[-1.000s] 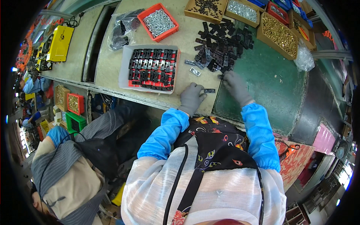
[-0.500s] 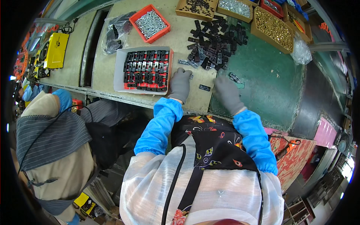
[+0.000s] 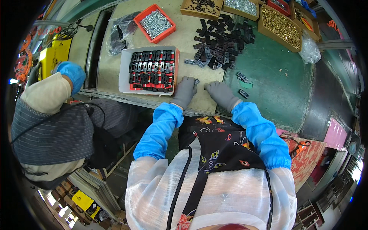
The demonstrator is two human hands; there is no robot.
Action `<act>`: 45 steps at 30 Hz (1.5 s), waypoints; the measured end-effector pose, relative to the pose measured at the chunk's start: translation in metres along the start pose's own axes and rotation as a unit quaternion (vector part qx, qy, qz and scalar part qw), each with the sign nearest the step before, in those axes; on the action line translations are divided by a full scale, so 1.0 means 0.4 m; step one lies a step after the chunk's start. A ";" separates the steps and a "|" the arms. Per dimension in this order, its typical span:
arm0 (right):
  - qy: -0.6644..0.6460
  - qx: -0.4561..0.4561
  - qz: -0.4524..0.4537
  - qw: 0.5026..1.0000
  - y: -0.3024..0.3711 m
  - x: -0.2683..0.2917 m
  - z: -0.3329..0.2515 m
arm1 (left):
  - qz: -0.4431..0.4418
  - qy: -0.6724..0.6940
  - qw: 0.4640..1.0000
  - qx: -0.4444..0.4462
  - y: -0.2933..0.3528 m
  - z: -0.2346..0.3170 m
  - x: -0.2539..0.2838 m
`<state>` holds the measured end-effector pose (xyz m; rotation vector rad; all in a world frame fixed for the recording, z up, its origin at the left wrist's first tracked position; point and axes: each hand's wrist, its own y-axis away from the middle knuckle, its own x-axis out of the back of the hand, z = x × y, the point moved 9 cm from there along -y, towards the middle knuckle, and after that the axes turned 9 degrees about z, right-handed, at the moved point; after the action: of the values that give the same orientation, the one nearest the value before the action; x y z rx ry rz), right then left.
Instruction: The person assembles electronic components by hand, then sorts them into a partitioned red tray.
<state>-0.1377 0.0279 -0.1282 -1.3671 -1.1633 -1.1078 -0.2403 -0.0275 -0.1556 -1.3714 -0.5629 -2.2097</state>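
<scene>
Black clip [image 3: 196, 81] lying on the tan counter [image 3: 191, 50], just right of the white tray [image 3: 123, 73] filling with rows of black parts, below the loose black pile [image 3: 220, 42]; left hand [image 3: 184, 90], gloved grey, pinching it at the fingertips; right hand [image 3: 220, 93] resting beside, fingers curled, gripping nothing visible.

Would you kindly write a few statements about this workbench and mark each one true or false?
1. Both hands wear grey gloves. True: left hand, right hand.
2. The left hand touches a small dark part. True.
3. The white tray beside the left hand is empty. False: it holds rows of black parts.
4. The orange bin holds brass pieces. False: it holds silvery screws.
5. A pile of loose black parts lies beyond the hands. True.
</scene>
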 end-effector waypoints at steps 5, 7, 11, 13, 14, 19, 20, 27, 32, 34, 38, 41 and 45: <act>-0.258 -0.184 0.035 0.948 0.013 -0.021 0.101 | 0.081 0.162 0.983 -0.001 0.034 0.029 0.038; -0.314 -0.212 0.094 0.921 0.018 -0.002 0.128 | 0.083 0.150 0.984 -0.043 0.045 0.064 0.043; -0.312 -0.337 0.233 0.857 0.069 0.100 0.208 | 0.058 0.121 0.980 -0.147 0.035 0.137 0.048; -0.332 -0.350 0.276 0.831 0.099 0.115 0.242 | 0.030 0.087 0.979 -0.180 0.019 0.160 0.041; -0.312 -0.365 0.263 0.837 0.115 0.116 0.256 | 0.003 0.052 0.976 -0.213 0.016 0.177 0.028; -0.258 -0.346 0.215 0.876 0.103 0.117 0.254 | -0.050 0.005 0.974 -0.219 -0.002 0.186 -0.003; -0.241 -0.353 0.162 0.889 0.072 0.113 0.242 | -0.073 -0.017 0.973 -0.216 -0.003 0.184 -0.009; -0.131 -0.408 0.004 0.904 -0.065 0.036 0.223 | -0.095 -0.004 0.980 -0.173 0.059 0.132 -0.007; -0.089 -0.405 0.017 0.910 -0.051 -0.001 0.252 | -0.016 0.073 0.991 -0.110 0.003 0.131 0.082; -0.068 -0.382 0.020 0.922 -0.054 0.002 0.250 | 0.033 0.057 0.992 -0.104 -0.053 0.137 0.102; -0.093 -0.376 0.021 0.922 -0.057 0.025 0.233 | 0.131 -0.081 0.980 -0.123 -0.144 0.146 0.099; -0.108 -0.368 0.050 0.922 -0.051 0.038 0.229 | 0.153 -0.069 0.980 -0.103 -0.154 0.148 0.091; -0.107 -0.330 -0.040 0.937 -0.051 0.017 0.205 | 0.045 -0.063 0.994 -0.081 -0.105 0.129 0.046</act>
<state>-0.1535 0.1109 -0.1268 -2.0076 -1.0419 -1.5183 -0.2353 0.0323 -0.1215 -1.5961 -0.3626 -2.1459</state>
